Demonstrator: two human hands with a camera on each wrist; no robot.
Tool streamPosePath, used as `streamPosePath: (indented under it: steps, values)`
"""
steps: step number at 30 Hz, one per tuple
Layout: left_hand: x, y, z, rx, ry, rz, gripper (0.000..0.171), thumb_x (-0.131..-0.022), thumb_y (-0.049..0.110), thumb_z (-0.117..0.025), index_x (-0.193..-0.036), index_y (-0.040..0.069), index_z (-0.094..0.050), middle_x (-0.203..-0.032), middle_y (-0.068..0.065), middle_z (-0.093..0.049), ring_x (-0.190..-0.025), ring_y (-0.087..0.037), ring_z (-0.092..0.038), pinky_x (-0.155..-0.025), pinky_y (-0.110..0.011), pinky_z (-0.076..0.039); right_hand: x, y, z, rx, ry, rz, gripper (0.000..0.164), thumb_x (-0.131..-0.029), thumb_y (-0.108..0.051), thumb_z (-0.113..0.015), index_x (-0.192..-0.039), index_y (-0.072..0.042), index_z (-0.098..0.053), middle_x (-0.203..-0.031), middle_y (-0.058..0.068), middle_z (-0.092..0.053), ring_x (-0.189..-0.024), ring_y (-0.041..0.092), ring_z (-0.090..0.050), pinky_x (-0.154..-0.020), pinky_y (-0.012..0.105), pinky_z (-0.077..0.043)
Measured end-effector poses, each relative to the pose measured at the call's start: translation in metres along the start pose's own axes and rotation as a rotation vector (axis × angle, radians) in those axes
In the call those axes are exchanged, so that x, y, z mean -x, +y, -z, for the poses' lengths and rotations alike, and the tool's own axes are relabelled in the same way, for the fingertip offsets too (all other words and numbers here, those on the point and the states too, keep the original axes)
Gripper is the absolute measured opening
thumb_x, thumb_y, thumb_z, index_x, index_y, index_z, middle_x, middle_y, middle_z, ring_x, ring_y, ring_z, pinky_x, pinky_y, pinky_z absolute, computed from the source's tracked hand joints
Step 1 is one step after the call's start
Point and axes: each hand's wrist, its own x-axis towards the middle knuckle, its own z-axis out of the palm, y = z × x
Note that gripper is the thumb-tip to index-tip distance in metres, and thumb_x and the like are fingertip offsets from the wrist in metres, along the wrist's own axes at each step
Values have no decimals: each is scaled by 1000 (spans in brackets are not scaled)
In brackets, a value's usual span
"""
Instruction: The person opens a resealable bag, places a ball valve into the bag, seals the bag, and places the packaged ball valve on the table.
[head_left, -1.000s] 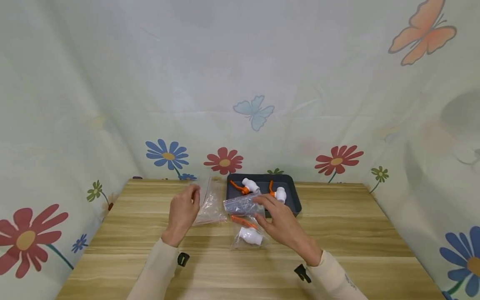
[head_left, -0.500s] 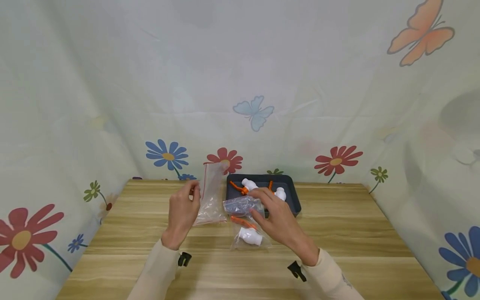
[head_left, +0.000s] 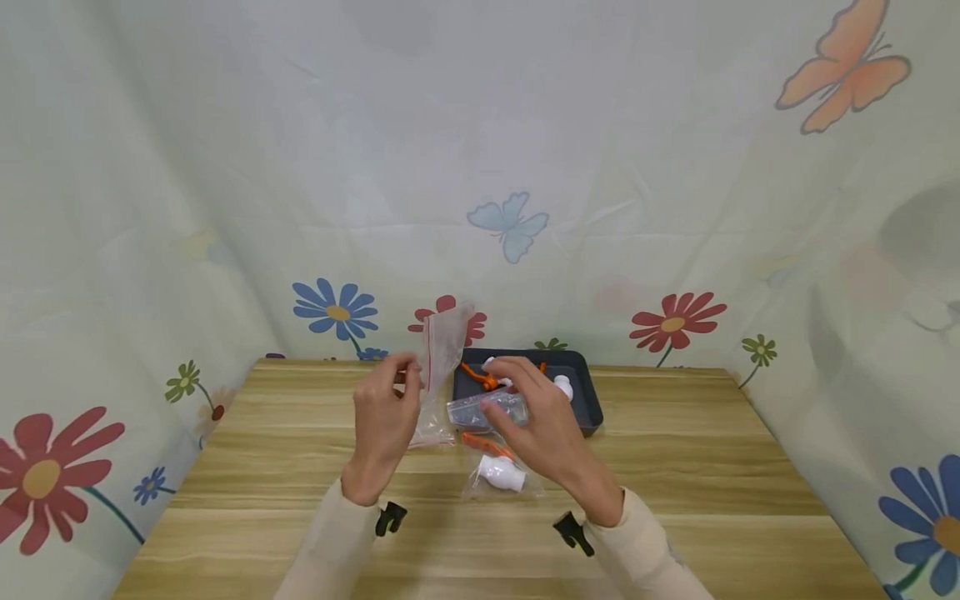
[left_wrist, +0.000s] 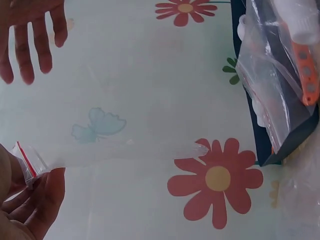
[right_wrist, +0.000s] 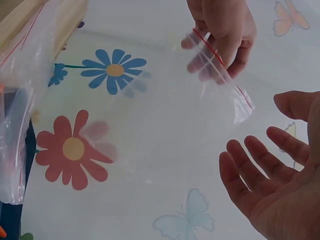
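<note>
My left hand (head_left: 384, 421) pinches the corner of a clear zip bag (head_left: 444, 337) by its red-striped top; the bag stands up off the table. The right wrist view shows those fingers behind the clear bag mouth (right_wrist: 220, 62). My right hand (head_left: 551, 429) is held to the right with spread, slightly bent fingers and nothing in them, apart from the bag in the right wrist view. Below it on the table lies another clear bag with a white ball valve (head_left: 501, 473) and its orange handle (head_left: 487, 445) inside; its top overlaps the tray's front edge.
A dark tray (head_left: 596, 408) at the back of the table holds white valves (head_left: 562, 387) with orange handles, partly covered by my right hand. More clear bags (head_left: 431, 433) lie flat left of the tray. A flower-printed cloth stands behind the table.
The bag in my left hand has risen from the table and swung upright to the right. My left hand has moved right and my right hand slightly left, bringing them closer together.
</note>
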Motion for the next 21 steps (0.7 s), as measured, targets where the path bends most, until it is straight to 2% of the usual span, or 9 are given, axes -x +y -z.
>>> streamPosePath:
  steps: [8,15,21]
  values:
    - [-4,15,-9,102,52,-11,4,-90,1,-66,-94,1,-68,-75,-10,-71,-60,-19,-69,-48,-17,-50,-9,-10,-6,-38,12,-16,44,-88,-25,-72,-128,-13,-58,-123,3,-63,-105,16,-65,-82,33,-57]
    - [0,31,-13,165,41,-12,3,-92,3,-65,-95,2,-66,-78,-11,-71,-61,-19,-69,-51,-18,-52,-9,-16,-9,-74,43,-70,48,-88,-26,-73,-130,-10,-57,-125,6,-62,-104,21,-66,-80,34,-59]
    - [3,42,-17,174,16,-83,7,-91,2,-66,-98,3,-66,-82,-10,-71,-63,-15,-68,-55,-19,-55,-8,-18,-9,-105,108,-107,47,-87,-25,-74,-129,-11,-58,-122,6,-64,-103,22,-68,-77,33,-60]
